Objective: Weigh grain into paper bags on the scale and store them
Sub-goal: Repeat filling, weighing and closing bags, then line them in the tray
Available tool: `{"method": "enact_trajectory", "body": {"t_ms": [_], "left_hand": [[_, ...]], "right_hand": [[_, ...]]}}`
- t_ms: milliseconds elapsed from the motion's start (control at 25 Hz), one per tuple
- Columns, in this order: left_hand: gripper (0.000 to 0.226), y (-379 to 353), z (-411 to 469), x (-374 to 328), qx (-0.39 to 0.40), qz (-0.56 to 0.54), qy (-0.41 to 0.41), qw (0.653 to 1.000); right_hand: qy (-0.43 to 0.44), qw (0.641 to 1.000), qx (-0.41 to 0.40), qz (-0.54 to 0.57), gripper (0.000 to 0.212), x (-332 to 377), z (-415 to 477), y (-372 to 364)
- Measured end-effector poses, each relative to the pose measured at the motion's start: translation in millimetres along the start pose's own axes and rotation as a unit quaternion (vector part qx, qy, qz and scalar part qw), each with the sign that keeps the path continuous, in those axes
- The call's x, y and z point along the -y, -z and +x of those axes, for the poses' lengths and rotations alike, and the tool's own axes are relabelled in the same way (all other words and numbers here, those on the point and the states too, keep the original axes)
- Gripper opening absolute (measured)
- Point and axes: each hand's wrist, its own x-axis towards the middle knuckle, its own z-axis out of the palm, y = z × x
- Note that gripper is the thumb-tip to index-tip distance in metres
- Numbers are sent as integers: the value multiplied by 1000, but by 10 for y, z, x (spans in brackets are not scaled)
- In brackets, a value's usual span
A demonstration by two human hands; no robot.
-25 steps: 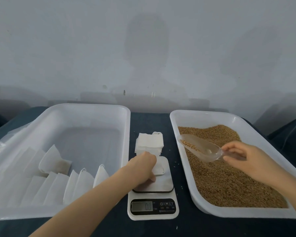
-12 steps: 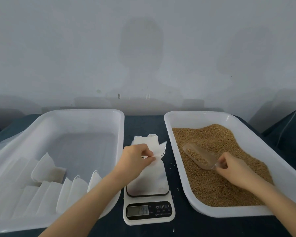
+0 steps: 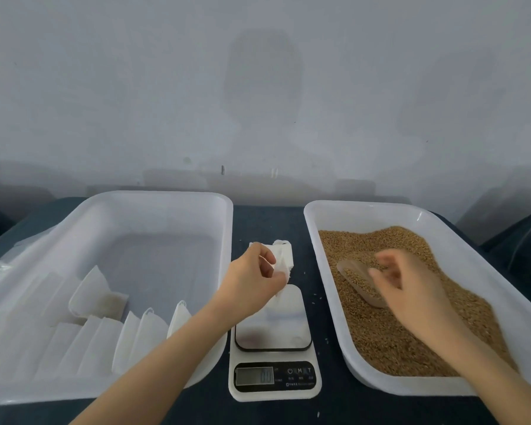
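My left hand pinches a white paper bag by its edge, just above the far end of the scale. The scale's steel plate is bare. More white bags lie behind the held one, mostly hidden by it. A clear plastic scoop with some grain in it lies in the brown grain of the right-hand white tray. My right hand is blurred over the scoop's handle end, fingers loosely spread, gripping nothing that I can see.
A large white tray stands left of the scale, with several white bags leaning in a row along its near side. A few loose grains lie on the dark cloth beside the scale. A grey wall rises behind the table.
My left hand lifted a bag off the scale plate toward the stack. My right hand lowered the scoop into the grain and has come off its handle.
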Motion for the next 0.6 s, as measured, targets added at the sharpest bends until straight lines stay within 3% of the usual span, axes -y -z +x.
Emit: {"method": "enact_trajectory", "body": {"t_ms": [80,200,440,600], "left_hand": [[26,-32,-15,-20,1,17,-18,1000],[32,-89,-49,-40,6,29,-54,998],[31,-92,-66,-50,14,0,-48,999],[28,-93,-54,-46,1,-27,-20,999]], "right_hand": [[21,991,46,126,35,480,-82,-63],[16,982,40,183,25,875,-98,-350],[8,990,2,138,26,894,-12,-565],[64,995,-15,75,14,799,3,-582]]}}
